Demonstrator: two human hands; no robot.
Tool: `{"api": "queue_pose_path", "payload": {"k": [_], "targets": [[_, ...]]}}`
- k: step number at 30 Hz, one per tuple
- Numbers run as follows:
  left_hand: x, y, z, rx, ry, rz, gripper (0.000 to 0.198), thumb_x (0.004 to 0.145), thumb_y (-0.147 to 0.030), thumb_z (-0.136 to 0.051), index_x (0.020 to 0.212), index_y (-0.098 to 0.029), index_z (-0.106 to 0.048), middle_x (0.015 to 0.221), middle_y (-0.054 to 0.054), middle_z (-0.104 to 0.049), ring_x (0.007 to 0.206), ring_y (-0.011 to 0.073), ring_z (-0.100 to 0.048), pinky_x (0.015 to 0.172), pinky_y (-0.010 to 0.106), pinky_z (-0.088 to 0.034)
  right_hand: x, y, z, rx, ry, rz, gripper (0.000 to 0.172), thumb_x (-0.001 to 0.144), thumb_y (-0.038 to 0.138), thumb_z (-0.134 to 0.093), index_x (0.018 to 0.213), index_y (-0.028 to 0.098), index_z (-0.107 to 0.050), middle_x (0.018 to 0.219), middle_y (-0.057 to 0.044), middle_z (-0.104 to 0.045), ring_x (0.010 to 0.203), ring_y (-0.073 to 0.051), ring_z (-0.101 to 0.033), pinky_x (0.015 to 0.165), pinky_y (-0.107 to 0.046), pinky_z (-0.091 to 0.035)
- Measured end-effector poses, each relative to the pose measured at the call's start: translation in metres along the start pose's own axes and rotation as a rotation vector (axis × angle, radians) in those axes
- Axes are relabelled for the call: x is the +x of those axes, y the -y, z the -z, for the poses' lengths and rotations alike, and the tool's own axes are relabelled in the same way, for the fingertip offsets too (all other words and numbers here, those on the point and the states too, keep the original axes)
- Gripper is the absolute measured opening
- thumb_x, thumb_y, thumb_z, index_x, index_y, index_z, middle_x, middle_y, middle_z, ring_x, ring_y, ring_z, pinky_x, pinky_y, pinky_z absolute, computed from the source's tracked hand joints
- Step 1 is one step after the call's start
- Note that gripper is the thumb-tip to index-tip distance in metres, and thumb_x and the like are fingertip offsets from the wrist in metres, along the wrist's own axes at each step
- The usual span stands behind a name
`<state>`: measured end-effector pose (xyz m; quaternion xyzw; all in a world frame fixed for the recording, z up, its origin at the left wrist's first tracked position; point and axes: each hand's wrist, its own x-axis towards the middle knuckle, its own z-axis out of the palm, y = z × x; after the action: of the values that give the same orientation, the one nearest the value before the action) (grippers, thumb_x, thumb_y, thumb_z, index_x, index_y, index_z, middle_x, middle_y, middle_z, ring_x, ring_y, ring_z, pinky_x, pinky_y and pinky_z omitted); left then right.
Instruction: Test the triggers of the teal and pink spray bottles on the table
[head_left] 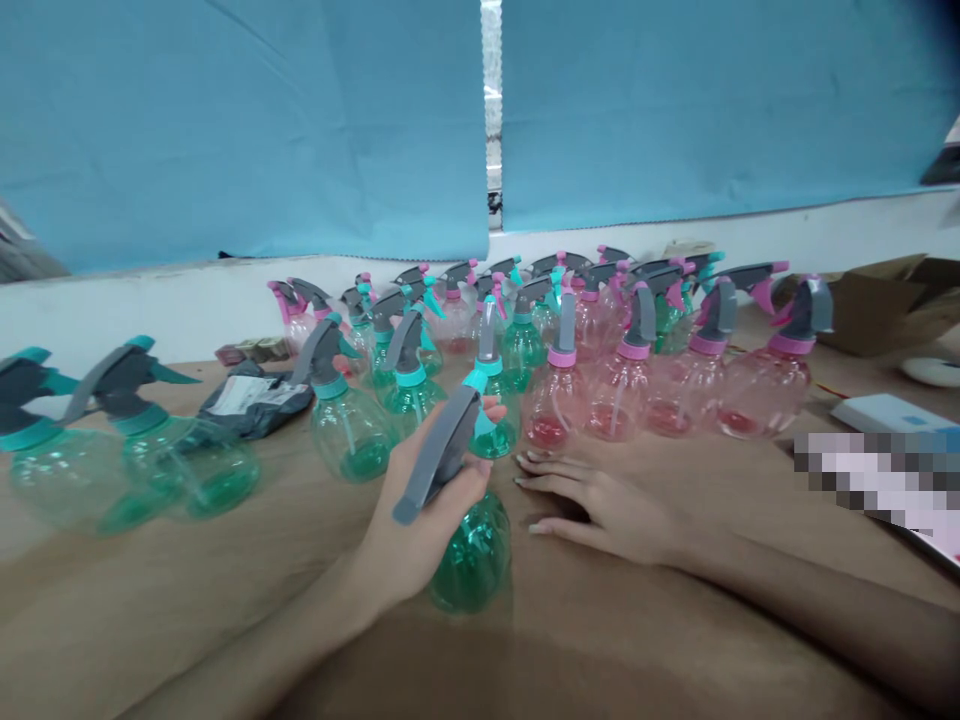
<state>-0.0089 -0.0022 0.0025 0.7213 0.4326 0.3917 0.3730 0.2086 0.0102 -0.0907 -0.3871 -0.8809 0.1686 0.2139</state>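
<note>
My left hand (420, 510) is wrapped round the neck of a green spray bottle (472, 555) with a grey trigger head (439, 455). The bottle stands on the brown table (225, 590) in front of me, tilted a little. My right hand (600, 500) lies flat on the table just right of that bottle, fingers stretched out and pointing left, holding nothing. Its fingertips come close to the bottle's neck.
Several green spray bottles (349, 425) stand at the left and middle, several pink spray bottles (622, 390) at the right. A grey pouch (251, 400) lies at the left. A cardboard box (892, 300) and a light blue booklet (892, 415) are at the far right. Blue sheets hang behind.
</note>
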Motion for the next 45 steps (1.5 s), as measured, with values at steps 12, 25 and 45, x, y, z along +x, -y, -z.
{"api": "queue_pose_path", "payload": {"k": [12,25,45], "targets": [[-0.0043,0.0032,0.0080,0.046,0.017,-0.047,0.022,0.079,-0.022,-0.047,0.095,-0.025,-0.062,0.067,-0.001,-0.059,0.058,0.0164,-0.055,0.063,0.031,-0.047,-0.0001,-0.0027,-0.0023,-0.006,0.000,0.005,0.052,0.087,0.051,-0.048,0.131,0.023,-0.048,0.140,-0.005,-0.044,0.129,-0.023,-0.040,0.106,-0.043,-0.033],[-0.0042,0.0061,0.0015,0.035,-0.051,0.000,0.043,0.081,-0.022,-0.050,0.123,-0.033,-0.049,0.087,-0.002,-0.063,0.076,0.0159,-0.061,0.063,0.026,-0.047,0.0001,-0.0021,-0.0012,-0.008,0.012,0.005,0.053,0.088,0.052,-0.046,0.132,0.023,-0.047,0.141,-0.005,-0.042,0.129,-0.022,-0.038,0.107,-0.042,-0.033],[-0.0026,0.0029,0.0006,0.107,-0.086,-0.029,0.025,0.079,-0.026,-0.051,0.104,-0.025,-0.056,0.066,-0.003,-0.055,0.057,0.0139,-0.052,0.051,0.025,-0.039,-0.0001,0.0011,0.0003,-0.005,-0.004,-0.005,0.053,0.087,0.052,-0.046,0.129,0.021,-0.050,0.139,-0.006,-0.044,0.127,-0.023,-0.042,0.106,-0.041,-0.034]]}}
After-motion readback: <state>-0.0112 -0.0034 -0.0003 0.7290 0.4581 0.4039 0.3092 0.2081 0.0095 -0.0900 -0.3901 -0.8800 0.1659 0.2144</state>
